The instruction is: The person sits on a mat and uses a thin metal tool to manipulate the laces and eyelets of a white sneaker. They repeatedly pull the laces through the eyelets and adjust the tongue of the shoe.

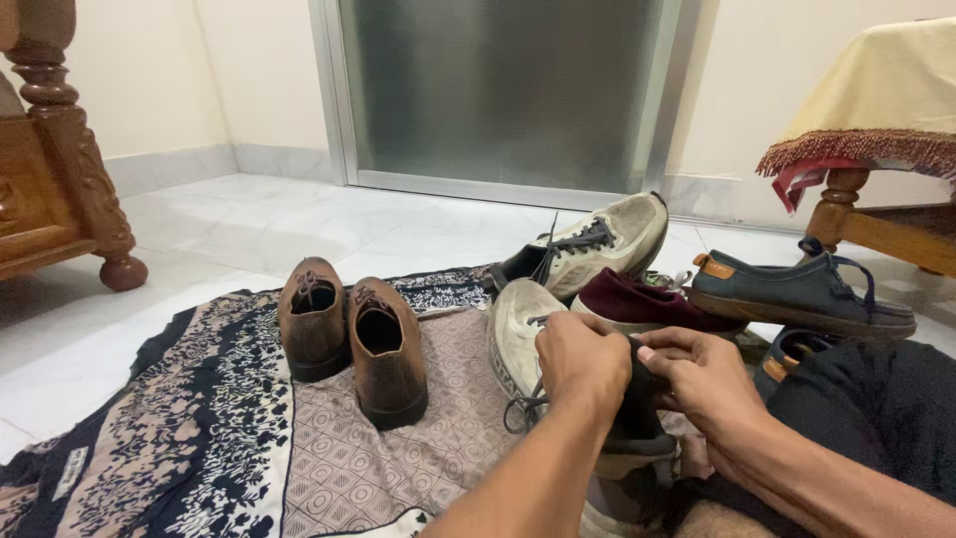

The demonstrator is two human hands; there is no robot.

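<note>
Both hands work at one dirty white sneaker [518, 344] that lies on the patterned cloth [199, 438], just right of the pair of brown leather shoes [354, 339]. The left hand [581, 361] is closed around the sneaker's opening, and the right hand [702, 374] pinches a dark, soft piece at that opening, apparently its tongue or collar, between thumb and fingers. Grey laces [520, 408] hang loose below the left wrist.

The sneaker looks light and pliable in the upper, stiffer at the sole, so it should bend under a squeeze; the firmest hold is likely the heel or sole edge, while the laces would slip through the fingers.

Behind the brown shoes' neighbour lie a second white sneaker [597, 249], a maroon shoe [637, 302] and a dark blue shoe [797, 294] with a small orange tab at its heel. A small pale rectangular label sits on the cloth's edge, far left of the brown shoes.
</note>
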